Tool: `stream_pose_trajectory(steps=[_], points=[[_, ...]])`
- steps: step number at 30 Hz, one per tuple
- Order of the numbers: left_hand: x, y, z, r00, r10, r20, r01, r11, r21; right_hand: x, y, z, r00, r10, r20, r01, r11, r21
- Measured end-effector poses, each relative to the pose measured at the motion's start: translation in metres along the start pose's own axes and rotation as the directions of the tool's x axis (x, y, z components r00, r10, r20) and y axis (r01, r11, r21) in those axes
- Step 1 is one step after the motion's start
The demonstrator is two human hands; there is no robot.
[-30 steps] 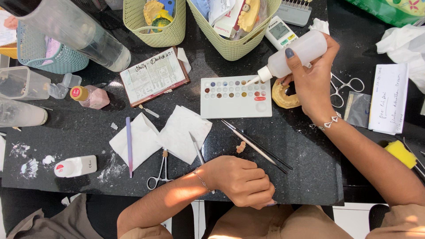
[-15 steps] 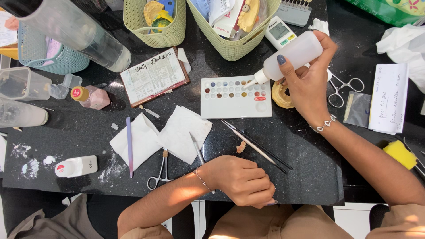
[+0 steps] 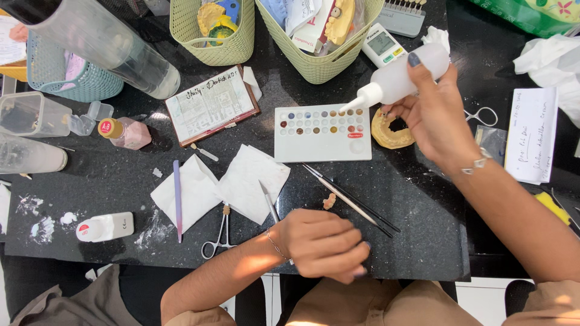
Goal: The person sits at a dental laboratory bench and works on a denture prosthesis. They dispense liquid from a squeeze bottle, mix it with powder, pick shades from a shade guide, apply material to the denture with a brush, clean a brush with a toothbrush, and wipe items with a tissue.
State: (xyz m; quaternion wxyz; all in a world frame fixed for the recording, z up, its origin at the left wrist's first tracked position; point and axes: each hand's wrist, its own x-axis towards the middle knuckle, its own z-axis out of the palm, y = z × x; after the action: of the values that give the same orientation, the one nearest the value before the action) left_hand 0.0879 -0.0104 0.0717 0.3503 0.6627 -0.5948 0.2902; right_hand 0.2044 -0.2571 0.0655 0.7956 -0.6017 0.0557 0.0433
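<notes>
So we've got our right hand (image 3: 438,118) wrapped around a white plastic squeeze bottle (image 3: 399,78), fingers curled shut on its body, tipped so the nozzle points down at the far right corner of the white rectangular palette with little wells of coloured paste (image 3: 320,133). That palette is our landmark for everything else. The nozzle tip sits right at the palette's top edge, can't tell if it's touching

Our left hand (image 3: 323,244) is below the palette at the near edge of the black speckled desk (image 3: 423,241), fingers curled into a loose fist, knuckles up. Can't see anything held in it

Just right of the palette, partly under the right hand, there's a yellowish dental cast (image 3: 389,133). Two thin brushes with dark handles (image 3: 350,202) lie diagonally just below the palette, with a small pinkish lump (image 3: 329,200) beside them. Left and below the palette are two white paper tissues (image 3: 223,187), a purple stick (image 3: 177,199) lying on one. Steel scissors (image 3: 220,235) sit below those. Left of the palette there's a brown-edged notebook (image 3: 211,108), and above it a pale green plastic basket (image 3: 320,36)
</notes>
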Motion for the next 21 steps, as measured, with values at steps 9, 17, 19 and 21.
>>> stream_pose_trajectory(steps=[9,17,19,21], points=[[-0.018,-0.005,0.033,0.726,-0.574,-0.379,0.637,0.768,0.057,-0.087,0.005,0.041,0.77,0.458,0.445,-0.611,0.731,0.305],[-0.013,-0.014,-0.002,0.717,-0.55,-0.428,0.577,0.813,-0.078,-0.083,-0.003,0.048,0.755,0.395,0.523,-0.493,0.868,0.057],[-0.004,-0.02,-0.021,0.675,-0.572,-0.466,0.649,0.761,0.005,-0.081,-0.011,0.053,0.753,0.437,0.493,-0.355,0.899,-0.254],[0.003,-0.029,-0.043,0.634,-0.601,-0.487,0.738,0.659,0.148,-0.085,-0.021,0.053,0.792,0.471,0.389,-0.069,0.702,-0.709]])
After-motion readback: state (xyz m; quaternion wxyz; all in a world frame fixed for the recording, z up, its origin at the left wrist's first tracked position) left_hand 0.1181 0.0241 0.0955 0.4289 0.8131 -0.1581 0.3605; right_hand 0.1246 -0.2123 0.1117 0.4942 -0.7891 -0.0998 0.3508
